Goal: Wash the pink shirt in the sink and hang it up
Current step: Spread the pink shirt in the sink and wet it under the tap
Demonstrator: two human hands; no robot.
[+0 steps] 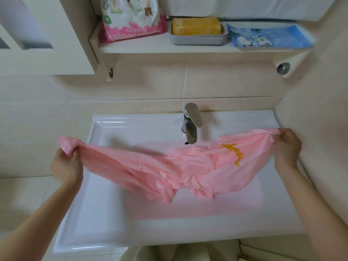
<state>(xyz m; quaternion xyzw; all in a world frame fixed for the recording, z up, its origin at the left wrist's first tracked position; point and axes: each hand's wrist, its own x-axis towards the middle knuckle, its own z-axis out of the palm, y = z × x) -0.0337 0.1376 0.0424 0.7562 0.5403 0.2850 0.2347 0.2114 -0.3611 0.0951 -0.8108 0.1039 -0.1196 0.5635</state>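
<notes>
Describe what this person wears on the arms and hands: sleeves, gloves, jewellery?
Nothing shows. The left hand and right hand are ungloved, with no ring, watch or bracelet visible. The left forearm and right forearm are bare to the frame edge, no sleeve in view.

This was a home bathroom or washing corner: a white ceramic sink (105,129) with a chrome faucet (191,123) at its back edge stood against walls of pale beige tile (131,87), with dark grime along the joint where basin met wall. Above it ran a white shelf (169,48) carrying household laundry goods: a pink-and-white bag (131,19) printed with the word "WASHING", a yellow bar of soap (196,26) in a grey dish (197,39) and a blue patterned packet (269,37). A cream cabinet (47,34) hung left of the shelf, with a small dark hook (111,72) below its corner.
</notes>
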